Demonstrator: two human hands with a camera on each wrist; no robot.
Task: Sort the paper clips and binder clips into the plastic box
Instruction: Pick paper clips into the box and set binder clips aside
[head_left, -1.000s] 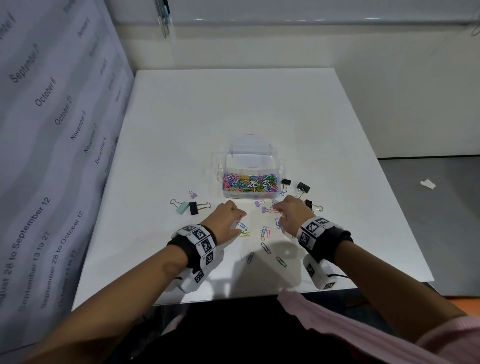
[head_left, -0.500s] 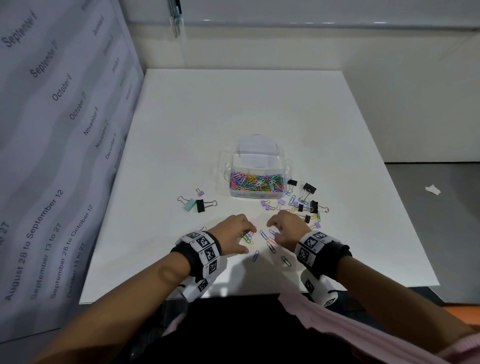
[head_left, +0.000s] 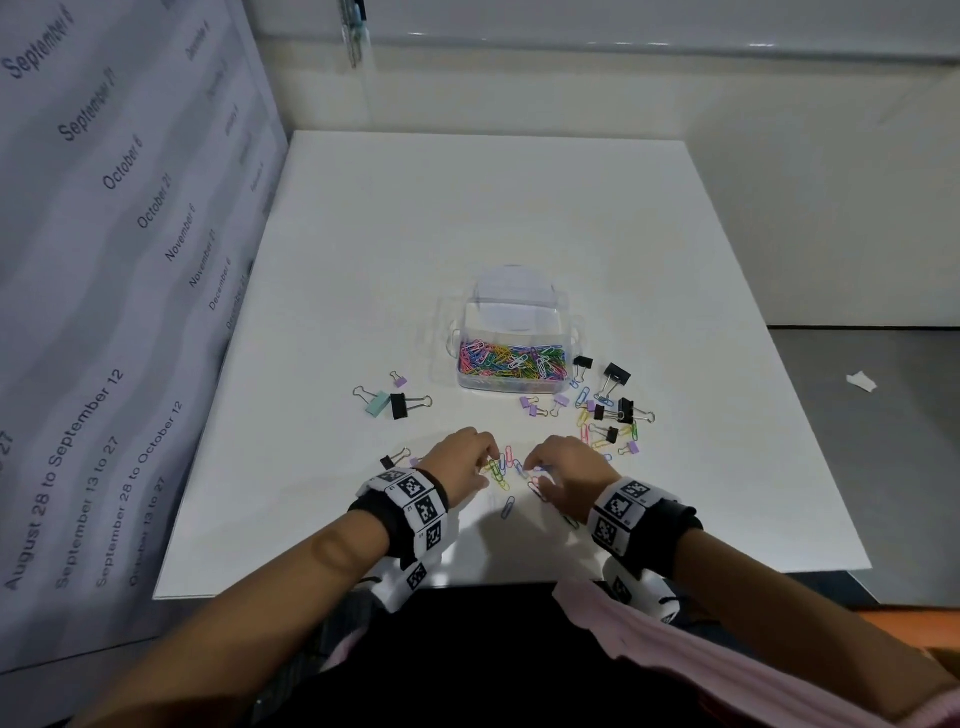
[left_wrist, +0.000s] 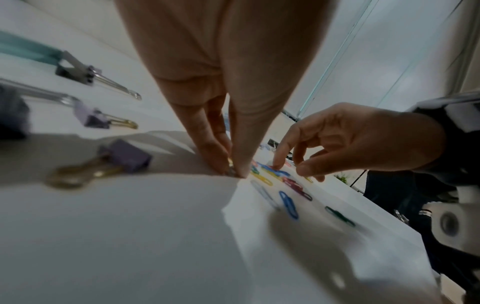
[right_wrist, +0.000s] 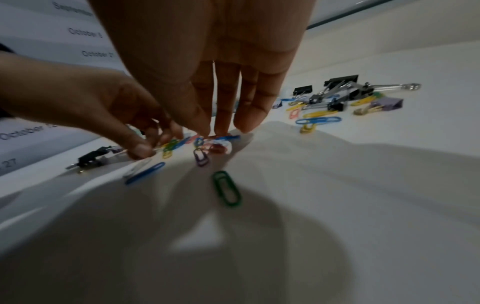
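A clear plastic box (head_left: 470, 382) stands mid-table, its near compartment full of coloured paper clips (head_left: 511, 359). Loose paper clips (head_left: 503, 470) lie between my hands near the front edge. My left hand (head_left: 488, 462) has thumb and forefinger pressed together on a paper clip (left_wrist: 230, 163) at the table surface. My right hand (head_left: 535, 467) reaches down with fairly straight fingers (right_wrist: 221, 115), tips touching the clips; its thumb stands apart. A blue clip (left_wrist: 288, 204) and a green clip (right_wrist: 226, 188) lie nearer me.
Black and purple binder clips mixed with paper clips (head_left: 615, 413) lie right of the box. A teal binder clip (head_left: 377, 404), a black one (head_left: 399, 406) and a small purple one (head_left: 399, 381) lie to its left. A calendar sheet (head_left: 104, 260) lines the left side.
Both hands have drawn back from beside the box toward the front edge and closer together, down onto the loose paper clips.
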